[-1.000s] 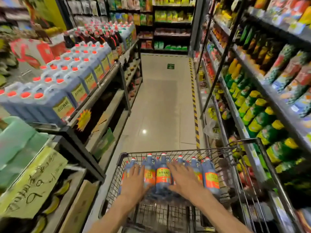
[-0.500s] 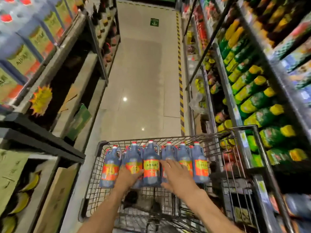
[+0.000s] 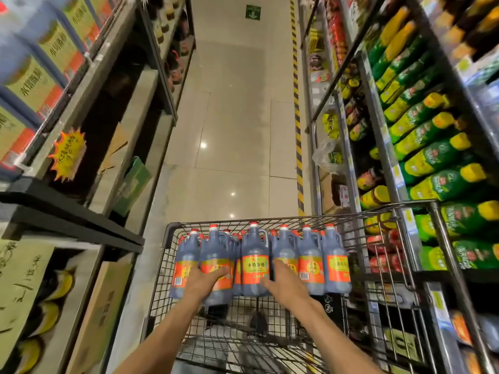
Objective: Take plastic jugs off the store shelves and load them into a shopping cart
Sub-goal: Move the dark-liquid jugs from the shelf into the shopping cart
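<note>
My left hand [image 3: 201,283] is now cupped around a vinegar jug [image 3: 216,268] in the wire shopping cart [image 3: 378,265]; my right hand [image 3: 285,282] lies flat, fingers spread, against the jug row [image 3: 310,263]. The row has closed up at the cart's far end.

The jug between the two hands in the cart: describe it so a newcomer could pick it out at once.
Start at the wire shopping cart at the bottom of the aisle, where dark jugs stand in a row at its far end. The one meant is the middle jug, between the left hand and the right hand. It stands nearest the camera, its orange and yellow label fully in view.
</note>
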Tool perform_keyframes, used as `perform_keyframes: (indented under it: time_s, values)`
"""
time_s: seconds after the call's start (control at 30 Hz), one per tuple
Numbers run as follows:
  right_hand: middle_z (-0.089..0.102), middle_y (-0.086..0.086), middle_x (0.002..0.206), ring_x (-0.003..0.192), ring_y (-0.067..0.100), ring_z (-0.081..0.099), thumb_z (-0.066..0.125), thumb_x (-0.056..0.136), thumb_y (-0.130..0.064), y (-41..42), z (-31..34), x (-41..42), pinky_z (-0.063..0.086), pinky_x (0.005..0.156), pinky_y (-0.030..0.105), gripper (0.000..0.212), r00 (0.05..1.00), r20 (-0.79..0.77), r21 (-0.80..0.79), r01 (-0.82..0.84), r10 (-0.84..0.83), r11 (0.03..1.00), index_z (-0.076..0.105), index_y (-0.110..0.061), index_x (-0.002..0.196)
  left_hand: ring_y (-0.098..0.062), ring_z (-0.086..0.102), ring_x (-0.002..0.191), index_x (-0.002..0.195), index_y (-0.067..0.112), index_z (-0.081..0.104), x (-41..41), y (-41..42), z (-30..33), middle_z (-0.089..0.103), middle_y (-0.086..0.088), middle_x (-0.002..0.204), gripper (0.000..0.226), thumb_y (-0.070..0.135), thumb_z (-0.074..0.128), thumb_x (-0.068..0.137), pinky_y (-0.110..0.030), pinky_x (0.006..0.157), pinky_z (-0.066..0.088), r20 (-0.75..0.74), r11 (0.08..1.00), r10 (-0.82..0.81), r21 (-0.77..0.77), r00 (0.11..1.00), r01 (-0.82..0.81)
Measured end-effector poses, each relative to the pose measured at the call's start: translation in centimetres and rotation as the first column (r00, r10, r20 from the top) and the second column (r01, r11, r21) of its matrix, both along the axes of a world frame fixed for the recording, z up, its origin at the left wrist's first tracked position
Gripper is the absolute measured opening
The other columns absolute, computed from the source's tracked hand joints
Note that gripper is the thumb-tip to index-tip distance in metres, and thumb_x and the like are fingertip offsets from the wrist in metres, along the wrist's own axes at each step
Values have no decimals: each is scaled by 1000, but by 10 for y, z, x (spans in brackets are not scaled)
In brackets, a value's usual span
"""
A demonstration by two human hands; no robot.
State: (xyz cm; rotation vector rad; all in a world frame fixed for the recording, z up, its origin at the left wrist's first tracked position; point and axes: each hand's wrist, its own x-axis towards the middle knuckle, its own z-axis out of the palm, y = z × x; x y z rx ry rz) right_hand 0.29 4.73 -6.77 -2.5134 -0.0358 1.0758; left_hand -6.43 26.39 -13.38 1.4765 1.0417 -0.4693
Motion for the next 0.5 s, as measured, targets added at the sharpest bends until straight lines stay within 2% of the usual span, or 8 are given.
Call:
perform_keyframes:
  time_s: [0.07, 0.13, 0.2, 0.27, 0.33, 0.37, 0.43, 0.5]
  values:
    - [67, 2, 116, 103, 20, 65, 67, 96, -36, 8, -22, 3, 53, 89, 37, 33, 991, -67, 43, 123, -120, 992, 54, -18, 121, -22, 73, 85, 106, 21, 61, -6, 6, 16, 74, -4, 96, 48, 27, 93, 71, -36, 73, 59, 34, 999, 28, -37, 999, -27]
    - [67, 7, 119, 105, 23, 64, 66, 98, -39, 18, -45, 6, 53, 91, 38, 39, 961, -120, 55, 258, -250, 965, 53, -13, 124, -20, 73, 88, 111, 22, 58, -13, 13, 25, 73, -5, 102, 45, 22, 88, 77, -30, 67, 56, 52, 998, 24, -65, 998, -21]
    - [65, 14, 127, 114, 31, 63, 65, 96, -46, 33, -66, 10, 52, 98, 44, 54, 926, -75, -13, 371, -370, 929, 54, -6, 129, -20, 74, 88, 116, 22, 57, -21, 22, 33, 74, -6, 105, 48, 21, 87, 79, -29, 66, 58, 75, 997, 2, -82, 997, 4]
    - [51, 20, 144, 132, 38, 50, 65, 92, -57, 50, -78, 13, 44, 110, 45, 79, 903, -41, -150, 417, -427, 896, 44, 0, 142, -21, 75, 89, 114, 25, 57, -27, 31, 36, 74, -5, 104, 48, 23, 88, 77, -35, 74, 62, 84, 995, 10, -95, 996, -2]
    - [34, 23, 155, 144, 41, 33, 67, 87, -65, 62, -84, 17, 35, 114, 45, 98, 887, -84, -238, 424, -453, 874, 31, 0, 151, -22, 75, 91, 109, 27, 57, -30, 36, 41, 74, -4, 103, 44, 23, 88, 77, -36, 78, 61, 79, 995, 14, -100, 997, -7]
    - [33, 22, 155, 144, 40, 32, 68, 84, -68, 67, -88, 18, 35, 113, 45, 103, 874, -117, -249, 433, -471, 866, 31, -1, 152, -22, 75, 90, 107, 26, 57, -33, 40, 41, 74, -5, 102, 43, 23, 88, 77, -33, 75, 61, 81, 995, 11, -103, 997, -2]
    - [49, 19, 147, 135, 36, 47, 76, 77, -65, 76, -98, 15, 44, 104, 42, 96, 838, -170, -158, 496, -518, 854, 44, -5, 145, -21, 77, 87, 113, 22, 60, -36, 45, 41, 76, -6, 102, 51, 28, 91, 73, -30, 71, 61, 88, 993, 16, -118, 996, -5]
    - [65, 13, 130, 115, 29, 64, 86, 68, -58, 81, -117, 10, 51, 88, 34, 86, 781, -203, -22, 600, -591, 800, 58, -9, 133, -22, 77, 90, 122, 17, 59, -39, 54, 39, 77, -8, 105, 76, 40, 97, 60, -35, 75, 63, 86, 990, 14, -140, 996, -2]
